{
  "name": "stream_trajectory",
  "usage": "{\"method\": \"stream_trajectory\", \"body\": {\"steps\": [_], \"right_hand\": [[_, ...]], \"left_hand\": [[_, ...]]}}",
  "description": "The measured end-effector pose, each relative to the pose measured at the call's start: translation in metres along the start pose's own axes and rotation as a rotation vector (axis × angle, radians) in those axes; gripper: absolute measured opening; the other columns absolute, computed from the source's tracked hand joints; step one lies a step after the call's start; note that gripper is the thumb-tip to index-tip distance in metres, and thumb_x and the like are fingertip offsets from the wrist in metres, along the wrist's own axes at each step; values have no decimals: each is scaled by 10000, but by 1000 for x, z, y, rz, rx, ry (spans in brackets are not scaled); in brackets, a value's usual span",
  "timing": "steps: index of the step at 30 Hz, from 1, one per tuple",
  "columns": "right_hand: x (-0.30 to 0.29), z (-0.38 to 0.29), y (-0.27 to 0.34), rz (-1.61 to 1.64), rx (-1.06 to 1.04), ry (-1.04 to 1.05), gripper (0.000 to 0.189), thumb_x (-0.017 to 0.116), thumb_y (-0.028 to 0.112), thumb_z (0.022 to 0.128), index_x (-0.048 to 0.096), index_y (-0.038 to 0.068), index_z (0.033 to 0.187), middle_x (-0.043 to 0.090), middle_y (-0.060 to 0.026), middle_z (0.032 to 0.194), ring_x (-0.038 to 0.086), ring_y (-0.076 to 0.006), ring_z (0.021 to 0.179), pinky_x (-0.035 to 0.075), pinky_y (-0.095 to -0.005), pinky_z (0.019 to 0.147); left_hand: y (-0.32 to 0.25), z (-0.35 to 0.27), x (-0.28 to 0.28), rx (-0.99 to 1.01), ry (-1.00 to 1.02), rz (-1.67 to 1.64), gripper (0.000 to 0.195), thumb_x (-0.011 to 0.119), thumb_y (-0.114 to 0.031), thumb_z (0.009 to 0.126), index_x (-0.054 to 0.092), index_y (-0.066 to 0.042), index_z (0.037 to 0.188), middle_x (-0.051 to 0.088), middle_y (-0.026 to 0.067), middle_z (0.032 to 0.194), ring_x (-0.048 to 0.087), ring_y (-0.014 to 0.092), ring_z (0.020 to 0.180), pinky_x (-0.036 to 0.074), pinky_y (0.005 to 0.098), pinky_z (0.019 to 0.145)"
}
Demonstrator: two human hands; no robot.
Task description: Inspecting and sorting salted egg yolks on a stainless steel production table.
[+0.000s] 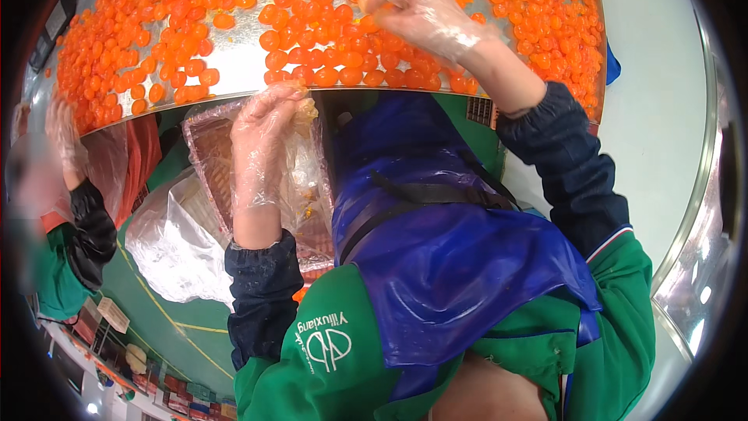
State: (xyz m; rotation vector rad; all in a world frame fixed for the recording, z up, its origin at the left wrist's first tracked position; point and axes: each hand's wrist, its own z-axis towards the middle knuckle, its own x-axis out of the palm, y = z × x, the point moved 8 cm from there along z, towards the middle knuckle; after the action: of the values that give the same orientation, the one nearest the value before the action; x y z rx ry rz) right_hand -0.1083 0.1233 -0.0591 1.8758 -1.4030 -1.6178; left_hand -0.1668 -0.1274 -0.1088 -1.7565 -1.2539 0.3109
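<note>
Many orange egg yolks (350,76) lie spread over a shiny metal table (234,64) before me. My left hand (263,134), in a clear plastic glove, is at the table's near edge, above a plastic-lined basket. Its fingers are closed on soft yellowish scraps (307,108), apparently yolk membrane. Over the middle-right yolks hovers my right hand (423,17), gloved likewise, slightly blurred, with fingers curled towards the thumb. Its fingertips are close to the yolks; whether they pinch one, I cannot tell.
The lined basket (204,123) stands below the table edge, beside a white plastic bag (181,240). At the left, a co-worker's gloved hand (64,134) is at the same table. A pale surface (648,128) with a metal rim lies to the right. Yellow lines mark the green floor (175,351).
</note>
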Motion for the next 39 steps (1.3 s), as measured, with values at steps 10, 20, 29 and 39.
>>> {"method": "stream_trajectory", "body": {"steps": [10,20,29,39], "right_hand": [[44,51,20,-516,-211,40,180,573,81,835,645,60,999,663,-176,928,651,-324,895,514,-397,766],[23,48,17,-277,-253,31,217,657,71,766,623,41,978,662,-124,891,636,-205,846,501,-309,758],[18,-14,3,668,-191,34,230,700,25,801,638,75,1017,606,23,1026,546,-60,850,475,-242,749],[8,-32,-1,540,-300,39,288,661,-18,798,626,33,1079,616,-1,1022,569,-75,840,489,-238,722]], "left_hand": [[3,-13,-17,-14,-130,15,224,624,12,880,644,36,1103,673,88,1046,631,140,952,496,253,858],[-21,-1,20,58,-83,41,205,635,0,883,644,32,1085,666,86,1059,632,143,957,509,272,863],[-30,21,68,106,9,-7,179,647,14,872,651,33,1050,664,83,1023,626,134,916,505,259,837],[-26,28,96,123,85,160,163,677,11,854,664,24,1016,678,63,949,622,110,860,496,237,802]]}}
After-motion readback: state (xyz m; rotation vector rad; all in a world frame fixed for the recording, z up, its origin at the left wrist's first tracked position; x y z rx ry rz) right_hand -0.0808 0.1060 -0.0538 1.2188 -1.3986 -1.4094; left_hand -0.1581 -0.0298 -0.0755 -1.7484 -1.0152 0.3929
